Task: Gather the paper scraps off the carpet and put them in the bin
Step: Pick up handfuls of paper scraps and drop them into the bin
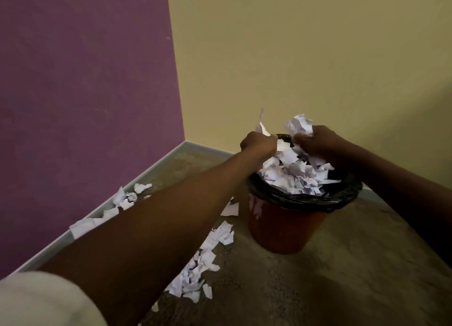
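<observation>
I see the paper scraps heaped high in the bin, white crumpled pieces piled above the rim and spilling toward its right edge. The bin is a red-brown bucket with a black liner folded over its mouth, standing on the carpet near the corner of the room.

My left grip hangs over the far left side of the bin's mouth, fingers curled round a few torn strips that stick up past the knuckles. My right grip is over the far right side, clenched round a crumpled wad that bulges above the thumb. Both hover just above the heap; whether they touch it I cannot tell.

More loose scraps lie on the carpet to the left of the bin, in a trail running toward me, partly hidden under my left forearm. Another scatter lies along the grey skirting board at the foot of the purple wall. The wall behind the bin is pale yellow. A light sleeve shows at the lower left corner.
</observation>
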Motion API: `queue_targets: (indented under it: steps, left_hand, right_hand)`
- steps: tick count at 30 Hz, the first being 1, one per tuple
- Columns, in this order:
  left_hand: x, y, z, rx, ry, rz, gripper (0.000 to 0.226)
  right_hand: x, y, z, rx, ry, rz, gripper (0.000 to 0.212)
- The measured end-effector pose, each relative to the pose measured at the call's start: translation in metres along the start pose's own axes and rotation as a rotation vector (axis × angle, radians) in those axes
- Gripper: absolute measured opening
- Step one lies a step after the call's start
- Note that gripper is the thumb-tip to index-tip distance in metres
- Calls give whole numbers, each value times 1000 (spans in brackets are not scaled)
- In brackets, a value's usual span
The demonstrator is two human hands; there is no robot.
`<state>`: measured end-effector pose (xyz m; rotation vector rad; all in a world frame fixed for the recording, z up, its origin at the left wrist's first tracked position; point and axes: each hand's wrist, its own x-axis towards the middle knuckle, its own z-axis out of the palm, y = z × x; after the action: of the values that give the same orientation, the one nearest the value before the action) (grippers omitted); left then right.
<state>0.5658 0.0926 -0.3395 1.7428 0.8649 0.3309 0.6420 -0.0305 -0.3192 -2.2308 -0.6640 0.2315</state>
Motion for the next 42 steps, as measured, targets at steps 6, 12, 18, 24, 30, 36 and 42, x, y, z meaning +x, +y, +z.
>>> queue_targets:
  steps: [6, 12, 18, 24, 30, 36, 42]
  left_hand:
    - [4, -3, 7, -78, -228, 10, 58]
    - [10, -8, -13, -187, -207, 119, 64]
    - [3, -16, -54, -272, -118, 181, 45]
    - [-16, -36, -122, -229, 29, 215, 55]
    - [-52, -88, -204, -60, 124, 181, 46]
    - [-77, -158, -264, 12, 177, 68, 40]
    - [-112, -244, -304, 89, 177, -53, 44]
  right_hand:
    - [9, 18, -4, -208, -312, 338, 57]
    - [19, 4, 1, -418, -283, 184, 25]
    - [11, -25, 24, -686, -78, -132, 19]
    - [-18, -72, 80, -653, 7, -594, 34]
    - [-49, -106, 153, -653, -90, -784, 32]
    - [-87, -116, 220, -658, -278, -938, 29]
    - [-128, -91, 307, -567, -497, -973, 20]
